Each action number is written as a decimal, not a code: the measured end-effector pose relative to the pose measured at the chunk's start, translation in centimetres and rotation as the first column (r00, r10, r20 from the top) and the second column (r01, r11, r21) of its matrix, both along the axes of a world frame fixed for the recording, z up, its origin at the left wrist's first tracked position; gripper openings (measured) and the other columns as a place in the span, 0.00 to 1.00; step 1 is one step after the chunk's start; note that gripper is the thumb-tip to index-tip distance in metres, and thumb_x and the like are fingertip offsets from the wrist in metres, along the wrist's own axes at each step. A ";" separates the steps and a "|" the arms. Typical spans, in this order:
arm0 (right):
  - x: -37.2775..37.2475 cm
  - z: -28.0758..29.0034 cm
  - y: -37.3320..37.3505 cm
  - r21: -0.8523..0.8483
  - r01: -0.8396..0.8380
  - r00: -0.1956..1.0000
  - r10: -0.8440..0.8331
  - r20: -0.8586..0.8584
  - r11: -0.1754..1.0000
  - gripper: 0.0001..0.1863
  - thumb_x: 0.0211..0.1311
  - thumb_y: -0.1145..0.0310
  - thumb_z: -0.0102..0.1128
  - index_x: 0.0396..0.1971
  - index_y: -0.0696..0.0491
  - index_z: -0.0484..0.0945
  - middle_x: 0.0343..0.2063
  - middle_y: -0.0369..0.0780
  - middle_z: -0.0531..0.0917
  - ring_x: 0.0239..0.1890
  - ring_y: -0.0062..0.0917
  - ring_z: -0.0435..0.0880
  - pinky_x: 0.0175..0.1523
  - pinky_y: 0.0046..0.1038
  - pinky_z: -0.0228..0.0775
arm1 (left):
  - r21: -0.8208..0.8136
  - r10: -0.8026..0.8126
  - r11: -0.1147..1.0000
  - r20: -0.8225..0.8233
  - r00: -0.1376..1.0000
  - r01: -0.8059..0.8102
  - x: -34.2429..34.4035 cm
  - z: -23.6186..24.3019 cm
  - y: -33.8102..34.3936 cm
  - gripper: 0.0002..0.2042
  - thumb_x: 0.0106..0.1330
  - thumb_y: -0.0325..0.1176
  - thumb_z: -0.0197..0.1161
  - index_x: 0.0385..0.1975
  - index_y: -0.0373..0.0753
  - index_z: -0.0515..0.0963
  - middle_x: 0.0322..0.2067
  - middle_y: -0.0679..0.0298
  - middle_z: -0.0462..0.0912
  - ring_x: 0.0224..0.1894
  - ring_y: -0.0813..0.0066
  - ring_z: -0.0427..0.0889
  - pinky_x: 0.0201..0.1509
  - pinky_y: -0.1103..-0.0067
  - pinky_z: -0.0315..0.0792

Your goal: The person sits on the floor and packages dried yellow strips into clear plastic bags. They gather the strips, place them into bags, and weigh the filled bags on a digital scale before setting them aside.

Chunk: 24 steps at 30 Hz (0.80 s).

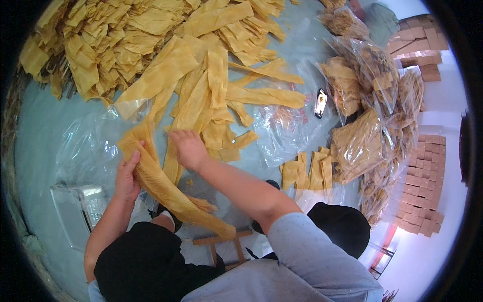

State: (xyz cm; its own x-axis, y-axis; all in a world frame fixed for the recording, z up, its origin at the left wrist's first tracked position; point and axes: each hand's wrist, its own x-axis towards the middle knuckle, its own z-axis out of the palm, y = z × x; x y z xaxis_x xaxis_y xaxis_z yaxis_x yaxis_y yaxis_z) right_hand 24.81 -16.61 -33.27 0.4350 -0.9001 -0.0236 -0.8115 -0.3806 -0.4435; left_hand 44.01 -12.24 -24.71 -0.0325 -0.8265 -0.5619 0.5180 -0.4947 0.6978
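My left hand [129,176] is closed on a bundle of long yellow dried tofu-skin strips [161,183], thumb on top. The bundle slants down to the right, its lower end hanging above a small wooden stool near my knees. My right hand [188,149] reaches across to the edge of the loose strips [196,103], its fingers curled at one yellow strip [172,160]; the fingertips are partly hidden. Beyond both hands these flat, wrinkled strips fan out over the floor.
A large heap of tofu skin [121,45] rises at the far left. Filled clear bags [359,143] line the right side. A phone [320,103] lies beside an open plastic bag [279,131]. Short folded pieces [319,170], a scale [80,209] and the wooden stool [221,239] are nearer.
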 end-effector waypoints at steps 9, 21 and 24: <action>0.7 -4.7 0.1 0.101 -0.574 0.667 0.536 -0.517 0.812 0.17 0.55 0.66 0.49 0.45 0.49 0.75 0.47 0.36 0.74 0.53 0.31 0.68 0.64 0.43 0.48 | -0.086 -0.172 0.982 -0.036 0.984 0.168 2.5 0.1 1.1 0.20 0.60 0.41 0.60 0.50 0.37 0.72 0.45 0.63 0.76 0.46 0.69 0.75 0.52 0.72 0.70; -8.9 -3.4 13.4 0.387 -0.645 0.721 0.692 0.022 0.659 0.13 0.48 0.66 0.58 0.34 0.55 0.77 0.36 0.43 0.75 0.42 0.39 0.74 0.47 0.40 0.69 | -0.079 -0.168 0.985 -0.186 0.968 0.156 2.7 0.1 1.2 0.18 0.57 0.38 0.63 0.46 0.36 0.74 0.42 0.65 0.77 0.46 0.71 0.75 0.53 0.74 0.69; -9.2 -3.3 13.2 0.437 -0.544 0.823 0.556 0.113 0.717 0.15 0.49 0.64 0.60 0.36 0.56 0.76 0.38 0.45 0.75 0.42 0.42 0.74 0.48 0.41 0.69 | -0.078 -0.200 0.979 -0.183 0.962 0.189 2.6 0.5 1.3 0.18 0.57 0.38 0.63 0.46 0.36 0.74 0.42 0.64 0.77 0.46 0.71 0.75 0.53 0.74 0.68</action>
State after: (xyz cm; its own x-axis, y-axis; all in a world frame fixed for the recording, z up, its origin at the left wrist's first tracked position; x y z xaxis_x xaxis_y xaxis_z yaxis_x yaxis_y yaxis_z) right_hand 15.61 -3.41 -36.53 0.8439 -0.3932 -0.3651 -0.5331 -0.5375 -0.6534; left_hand 46.60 -10.98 -24.25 -0.2968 -0.8255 -0.4800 0.5413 -0.5595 0.6277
